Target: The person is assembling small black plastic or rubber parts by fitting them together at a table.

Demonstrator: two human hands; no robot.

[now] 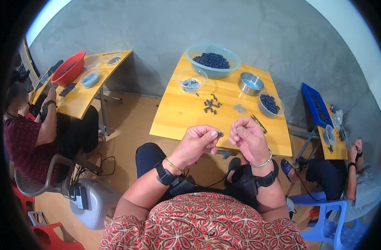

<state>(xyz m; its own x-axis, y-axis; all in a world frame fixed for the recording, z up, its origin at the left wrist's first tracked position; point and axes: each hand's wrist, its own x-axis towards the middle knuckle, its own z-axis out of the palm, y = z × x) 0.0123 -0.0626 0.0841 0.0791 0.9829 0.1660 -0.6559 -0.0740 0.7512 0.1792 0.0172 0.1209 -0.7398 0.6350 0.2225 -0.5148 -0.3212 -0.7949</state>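
My left hand (199, 142) pinches a small dark cylindrical piece (220, 134) between thumb and forefinger. Close to its right, my right hand (249, 137) is closed in a pinch, with a tiny pale bit at the fingertips that is too small to name. Both hands are held over the table's near edge. Just beyond them lie a loose group of small dark pieces (211, 105) and a little pile of small silvery parts (239, 108). A pair of dark snips (258, 123) rests beside my right hand, near the table's right side.
On the yellow wooden table (169, 118) stand a large translucent basin (236, 66) of dark pieces, a clear bowl (180, 78), a metal bowl (245, 88) and a plastic tub (264, 111). Co-workers sit at tables left (90, 98) and right (338, 152). A grey wall (157, 29) stands behind.
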